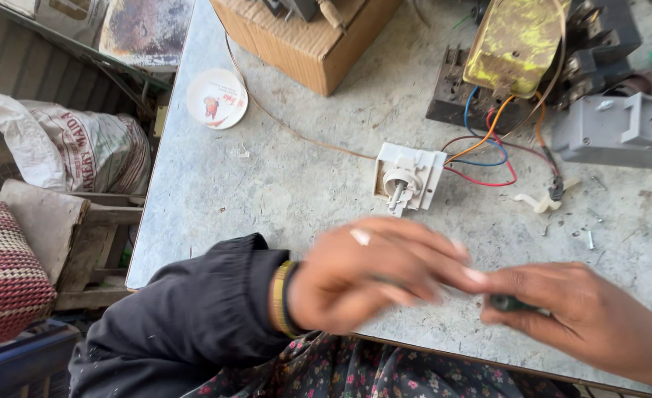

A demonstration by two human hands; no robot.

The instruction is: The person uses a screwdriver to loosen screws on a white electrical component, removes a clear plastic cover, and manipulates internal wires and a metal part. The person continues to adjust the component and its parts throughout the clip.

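Observation:
My left hand comes out of a black sleeve with a yellow and black wristband and is blurred; its fingers are curled and reach to the right. My right hand is closed around a small dark object that pokes out between the fingers. The fingertips of both hands meet at that object over the near edge of the grey table. Just beyond the hands lies a white switch unit with a short shaft, joined by red, blue and orange wires to a yellowed block.
A cardboard box stands at the far middle, a white round lid at the far left. A grey plastic part and a dark frame sit far right. Small screws lie near it. Sacks and wood are left of the table.

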